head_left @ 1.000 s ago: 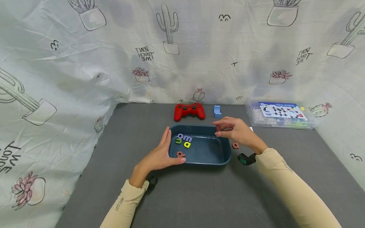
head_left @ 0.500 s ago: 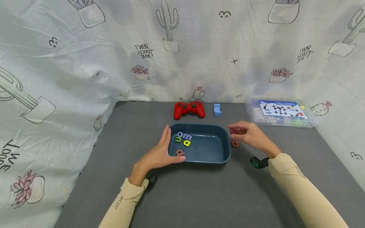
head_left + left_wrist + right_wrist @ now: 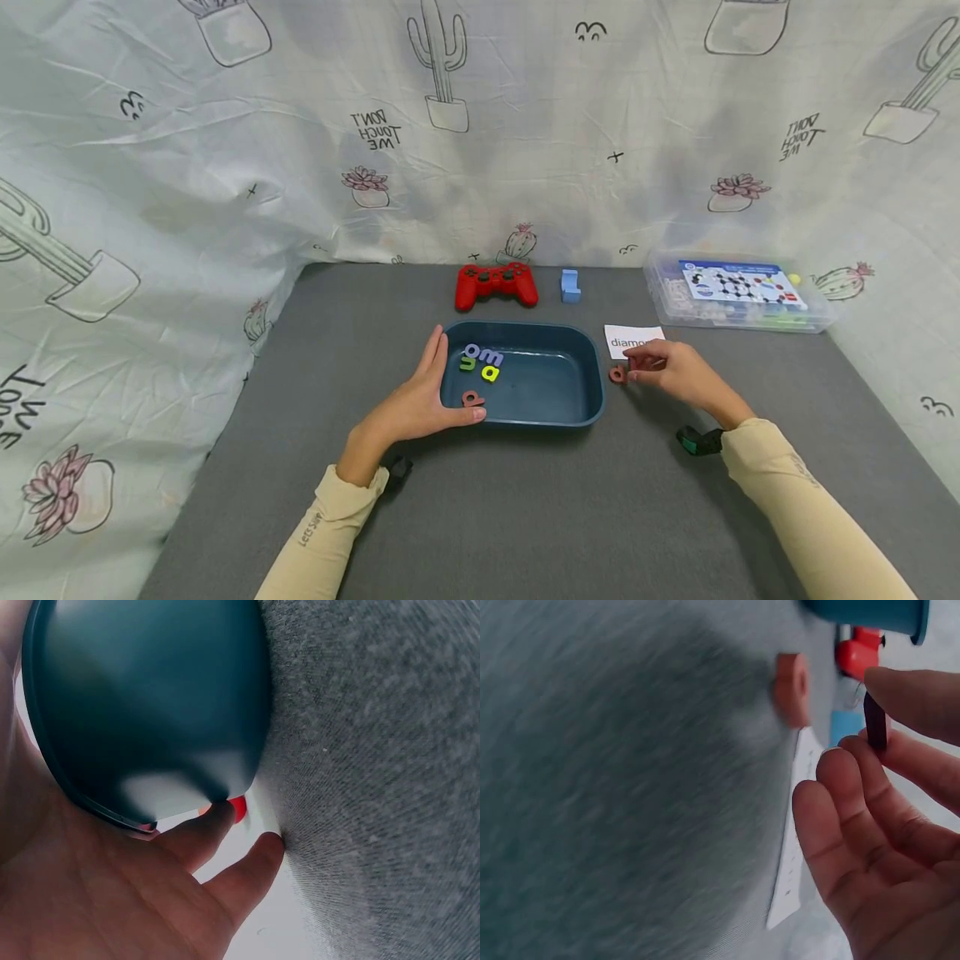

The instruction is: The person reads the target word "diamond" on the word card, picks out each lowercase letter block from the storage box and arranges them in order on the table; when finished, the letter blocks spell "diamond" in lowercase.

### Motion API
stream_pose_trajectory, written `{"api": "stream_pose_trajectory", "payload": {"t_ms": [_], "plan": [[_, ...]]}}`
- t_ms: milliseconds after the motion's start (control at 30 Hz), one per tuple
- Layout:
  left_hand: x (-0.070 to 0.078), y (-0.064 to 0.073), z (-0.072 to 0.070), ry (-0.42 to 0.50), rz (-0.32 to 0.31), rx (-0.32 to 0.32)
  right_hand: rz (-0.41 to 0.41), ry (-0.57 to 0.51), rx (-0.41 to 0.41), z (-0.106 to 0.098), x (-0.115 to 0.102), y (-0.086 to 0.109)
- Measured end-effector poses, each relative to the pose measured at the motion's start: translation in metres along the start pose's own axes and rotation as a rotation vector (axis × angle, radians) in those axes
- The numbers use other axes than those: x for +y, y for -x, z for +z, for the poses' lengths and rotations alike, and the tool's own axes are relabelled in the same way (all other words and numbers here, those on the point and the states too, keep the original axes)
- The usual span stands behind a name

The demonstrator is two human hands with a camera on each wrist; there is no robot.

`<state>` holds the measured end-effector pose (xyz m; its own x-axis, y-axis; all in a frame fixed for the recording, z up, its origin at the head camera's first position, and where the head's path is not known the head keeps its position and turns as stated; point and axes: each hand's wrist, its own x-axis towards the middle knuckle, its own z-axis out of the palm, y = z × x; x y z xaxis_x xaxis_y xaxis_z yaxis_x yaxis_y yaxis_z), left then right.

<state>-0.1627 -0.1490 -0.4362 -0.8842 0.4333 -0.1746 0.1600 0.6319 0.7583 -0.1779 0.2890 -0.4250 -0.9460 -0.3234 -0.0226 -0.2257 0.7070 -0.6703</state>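
My left hand (image 3: 420, 398) holds the left end of a dark blue tray (image 3: 555, 421), thumb along the near rim and fingers against the outer wall. Inside at the left lie several toy letters, among them a yellow "a" (image 3: 490, 373), a purple "m" (image 3: 491, 357), a green letter (image 3: 467, 364) and a reddish "d"-shaped letter (image 3: 471, 399). Just right of the tray, my right hand (image 3: 678, 375) pinches a dark red letter (image 3: 875, 724) edge-on between thumb and index finger. Close by on the table rests an orange-red letter (image 3: 617, 374). A white word card (image 3: 628, 337) reading "diamo…" is partly covered by the hand.
Behind the tray sit a red game controller (image 3: 496, 285) and a small light-blue block (image 3: 570, 286). A clear plastic case (image 3: 738, 315) with a molecule-picture label stands at the back right. A patterned cloth (image 3: 525, 125) hangs along the table's far edge.
My right hand has moved from over the tray's right side to the table on the right, still pinching the red letter. The word card has come into view. The left hand stays put.
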Motion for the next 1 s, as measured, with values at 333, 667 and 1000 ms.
{"api": "stream_pose_trajectory", "payload": {"t_ms": [333,667,1000], "plan": [[-0.001,-0.002,0.000,-0.001,-0.010,-0.007,-0.032,0.060,0.007,0.008,0.020,0.001],[0.000,-0.002,-0.001,0.000,-0.009,-0.009,-0.083,0.055,0.025,0.013,0.022,-0.001],[-0.001,-0.002,-0.001,0.001,-0.016,-0.013,-0.057,0.029,0.043,0.013,0.025,0.001]]}}
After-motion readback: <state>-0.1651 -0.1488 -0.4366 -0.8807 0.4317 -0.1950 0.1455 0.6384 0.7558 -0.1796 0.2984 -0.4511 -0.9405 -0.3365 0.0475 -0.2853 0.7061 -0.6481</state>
